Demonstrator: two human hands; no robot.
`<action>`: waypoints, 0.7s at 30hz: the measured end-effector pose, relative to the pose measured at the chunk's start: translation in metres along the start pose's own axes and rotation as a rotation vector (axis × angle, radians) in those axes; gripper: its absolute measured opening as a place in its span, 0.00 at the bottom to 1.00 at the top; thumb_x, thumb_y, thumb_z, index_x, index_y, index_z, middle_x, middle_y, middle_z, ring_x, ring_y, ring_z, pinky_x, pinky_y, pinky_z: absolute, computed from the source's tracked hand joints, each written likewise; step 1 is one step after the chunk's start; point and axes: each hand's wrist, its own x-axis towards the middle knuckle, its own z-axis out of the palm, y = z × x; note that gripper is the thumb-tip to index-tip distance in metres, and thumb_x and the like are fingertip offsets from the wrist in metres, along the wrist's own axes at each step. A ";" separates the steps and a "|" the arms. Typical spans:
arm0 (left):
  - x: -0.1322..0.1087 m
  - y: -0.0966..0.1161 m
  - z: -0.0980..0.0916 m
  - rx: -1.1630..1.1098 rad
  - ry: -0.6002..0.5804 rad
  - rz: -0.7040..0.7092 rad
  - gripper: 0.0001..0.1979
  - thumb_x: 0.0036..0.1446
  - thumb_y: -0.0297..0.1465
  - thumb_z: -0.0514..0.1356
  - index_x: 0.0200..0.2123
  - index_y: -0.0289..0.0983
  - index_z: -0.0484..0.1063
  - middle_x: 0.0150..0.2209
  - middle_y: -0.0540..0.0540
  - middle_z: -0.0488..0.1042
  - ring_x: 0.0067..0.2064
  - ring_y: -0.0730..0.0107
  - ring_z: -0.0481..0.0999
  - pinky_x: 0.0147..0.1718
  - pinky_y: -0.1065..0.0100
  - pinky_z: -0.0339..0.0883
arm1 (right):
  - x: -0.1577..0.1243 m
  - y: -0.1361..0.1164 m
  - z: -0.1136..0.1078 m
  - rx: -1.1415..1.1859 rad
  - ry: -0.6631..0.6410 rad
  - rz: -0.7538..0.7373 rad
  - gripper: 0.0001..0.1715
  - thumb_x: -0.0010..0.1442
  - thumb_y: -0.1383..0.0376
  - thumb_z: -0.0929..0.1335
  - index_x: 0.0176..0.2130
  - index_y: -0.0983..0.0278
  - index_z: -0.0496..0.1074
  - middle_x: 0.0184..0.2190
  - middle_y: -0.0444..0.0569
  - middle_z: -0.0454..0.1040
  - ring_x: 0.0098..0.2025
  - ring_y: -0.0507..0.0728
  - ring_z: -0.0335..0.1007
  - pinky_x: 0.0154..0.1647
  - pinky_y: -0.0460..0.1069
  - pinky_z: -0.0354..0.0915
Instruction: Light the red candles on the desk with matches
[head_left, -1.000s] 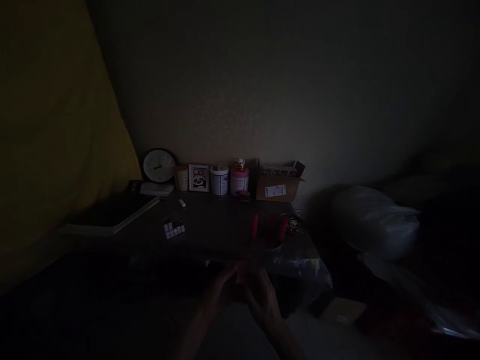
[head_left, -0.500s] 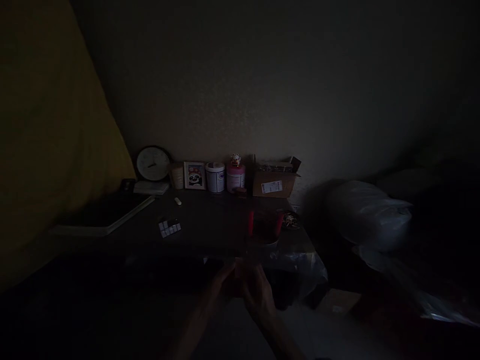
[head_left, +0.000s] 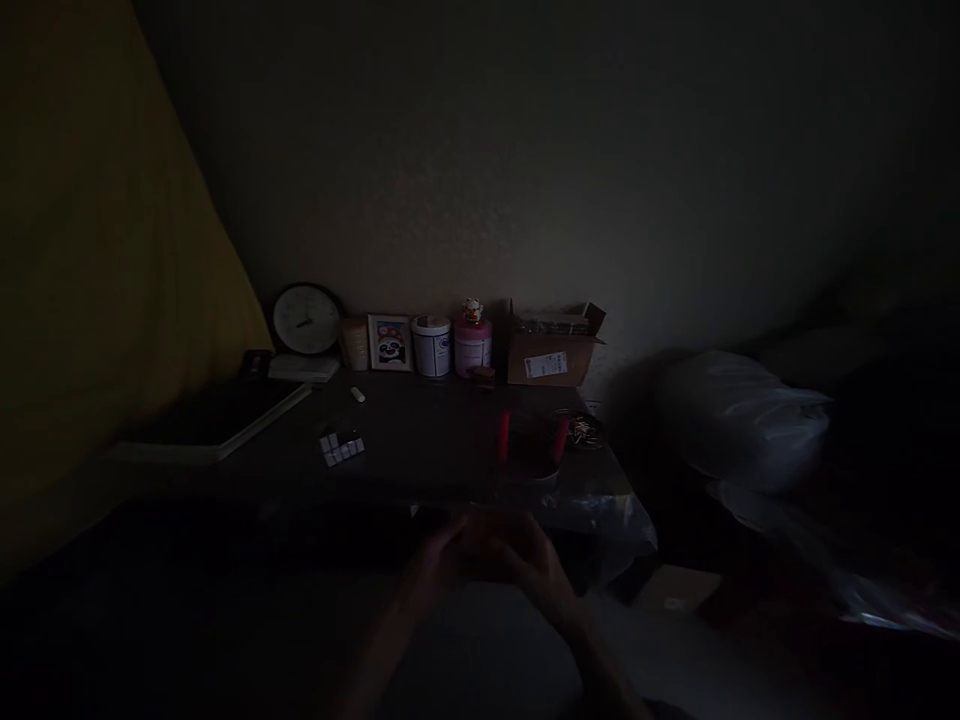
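The left hand [head_left: 441, 552] and right hand [head_left: 544, 570] seemingly handled a dim item [head_left: 482, 528] by the table [head_left: 420, 430], grip impossible to tell, the next move calling for steadiness.

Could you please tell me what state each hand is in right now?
Left hand: too dark to tell whether it is open or holding something.
Right hand: curled, but too dark to tell what, if anything, it holds.

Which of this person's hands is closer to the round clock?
Left: the left hand is in front and to the right of the round clock; the right hand is also in front, but farther right.
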 end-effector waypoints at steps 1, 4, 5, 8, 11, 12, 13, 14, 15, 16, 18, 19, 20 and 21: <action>0.000 0.000 0.000 -0.008 -0.011 -0.012 0.16 0.58 0.36 0.55 0.43 0.31 0.73 0.39 0.39 0.79 0.46 0.59 0.75 0.45 0.64 0.64 | 0.001 0.002 -0.003 0.024 0.031 0.035 0.17 0.58 0.57 0.66 0.46 0.61 0.69 0.42 0.49 0.75 0.45 0.58 0.71 0.44 0.51 0.67; -0.001 -0.001 0.002 -0.008 0.020 -0.040 0.15 0.57 0.35 0.57 0.42 0.31 0.73 0.38 0.40 0.79 0.41 0.63 0.77 0.40 0.67 0.66 | 0.005 0.016 -0.009 0.040 0.112 0.124 0.20 0.57 0.52 0.65 0.38 0.65 0.73 0.36 0.50 0.77 0.40 0.59 0.73 0.39 0.50 0.68; -0.001 -0.002 0.003 0.000 0.045 -0.053 0.15 0.56 0.35 0.57 0.42 0.31 0.73 0.37 0.40 0.79 0.37 0.64 0.77 0.37 0.68 0.66 | 0.006 0.022 -0.010 0.046 0.120 0.158 0.22 0.55 0.50 0.66 0.37 0.65 0.74 0.35 0.51 0.77 0.38 0.59 0.73 0.37 0.50 0.68; -0.001 -0.003 0.002 0.044 0.144 -0.078 0.14 0.56 0.35 0.58 0.40 0.31 0.73 0.33 0.42 0.79 0.31 0.68 0.77 0.29 0.70 0.66 | 0.008 0.035 -0.008 0.097 0.124 0.244 0.25 0.51 0.47 0.68 0.33 0.67 0.75 0.31 0.51 0.77 0.35 0.59 0.73 0.31 0.48 0.68; -0.002 -0.004 0.001 0.068 0.170 -0.079 0.14 0.55 0.35 0.58 0.41 0.31 0.72 0.33 0.42 0.78 0.31 0.68 0.76 0.28 0.70 0.65 | 0.009 0.037 -0.005 0.150 0.143 0.305 0.25 0.48 0.47 0.70 0.30 0.67 0.74 0.28 0.50 0.76 0.31 0.58 0.73 0.27 0.47 0.68; -0.003 -0.004 0.001 0.074 0.162 -0.085 0.14 0.55 0.35 0.59 0.41 0.31 0.72 0.33 0.42 0.78 0.31 0.68 0.76 0.28 0.70 0.65 | 0.009 0.037 -0.005 0.155 0.152 0.312 0.25 0.47 0.47 0.70 0.30 0.68 0.74 0.28 0.50 0.76 0.31 0.58 0.73 0.26 0.47 0.68; -0.004 -0.004 0.001 0.077 0.153 -0.090 0.15 0.54 0.36 0.59 0.41 0.30 0.72 0.33 0.42 0.78 0.30 0.68 0.76 0.28 0.70 0.65 | 0.009 0.035 -0.005 0.151 0.162 0.314 0.25 0.47 0.48 0.70 0.30 0.68 0.74 0.28 0.50 0.76 0.31 0.58 0.73 0.27 0.47 0.68; -0.005 -0.004 0.001 0.080 0.148 -0.092 0.16 0.54 0.36 0.59 0.41 0.30 0.72 0.33 0.41 0.78 0.30 0.68 0.76 0.28 0.71 0.65 | 0.009 0.034 -0.006 0.141 0.170 0.311 0.25 0.47 0.48 0.70 0.30 0.68 0.74 0.28 0.50 0.76 0.31 0.58 0.73 0.27 0.47 0.68; -0.006 -0.004 0.002 0.088 0.149 -0.093 0.17 0.54 0.36 0.59 0.41 0.29 0.72 0.33 0.41 0.78 0.30 0.69 0.76 0.27 0.71 0.65 | 0.009 0.033 -0.006 0.128 0.173 0.307 0.24 0.48 0.48 0.70 0.30 0.68 0.75 0.28 0.50 0.76 0.32 0.58 0.73 0.28 0.47 0.68; -0.006 -0.004 0.003 0.096 0.151 -0.095 0.17 0.54 0.36 0.59 0.42 0.29 0.71 0.33 0.41 0.78 0.29 0.69 0.75 0.26 0.71 0.65 | 0.009 0.032 -0.007 0.112 0.175 0.304 0.24 0.48 0.48 0.70 0.30 0.68 0.75 0.27 0.50 0.76 0.31 0.58 0.73 0.28 0.47 0.68; -0.007 -0.003 0.003 0.111 0.160 -0.088 0.17 0.54 0.35 0.59 0.42 0.29 0.71 0.31 0.41 0.78 0.27 0.69 0.75 0.24 0.71 0.64 | 0.008 0.032 -0.007 0.089 0.158 0.301 0.25 0.48 0.48 0.69 0.30 0.68 0.75 0.26 0.50 0.76 0.31 0.58 0.73 0.28 0.48 0.68; -0.006 -0.003 0.002 0.117 0.173 -0.084 0.16 0.54 0.35 0.59 0.41 0.29 0.71 0.30 0.42 0.77 0.26 0.69 0.75 0.22 0.71 0.63 | 0.008 0.031 -0.007 0.082 0.145 0.297 0.25 0.49 0.47 0.69 0.31 0.68 0.75 0.26 0.50 0.76 0.31 0.58 0.74 0.29 0.48 0.68; -0.005 -0.003 0.000 0.124 0.186 -0.080 0.15 0.53 0.35 0.58 0.40 0.30 0.71 0.28 0.43 0.77 0.24 0.69 0.74 0.21 0.71 0.62 | 0.007 0.031 -0.007 0.078 0.129 0.289 0.26 0.49 0.47 0.68 0.32 0.68 0.75 0.27 0.50 0.77 0.31 0.58 0.74 0.29 0.48 0.68; -0.004 -0.003 -0.002 0.128 0.196 -0.076 0.14 0.53 0.35 0.58 0.39 0.31 0.71 0.26 0.44 0.76 0.23 0.69 0.73 0.19 0.71 0.62 | 0.007 0.031 -0.006 0.073 0.109 0.281 0.26 0.50 0.47 0.68 0.32 0.68 0.75 0.28 0.51 0.77 0.32 0.58 0.74 0.29 0.48 0.69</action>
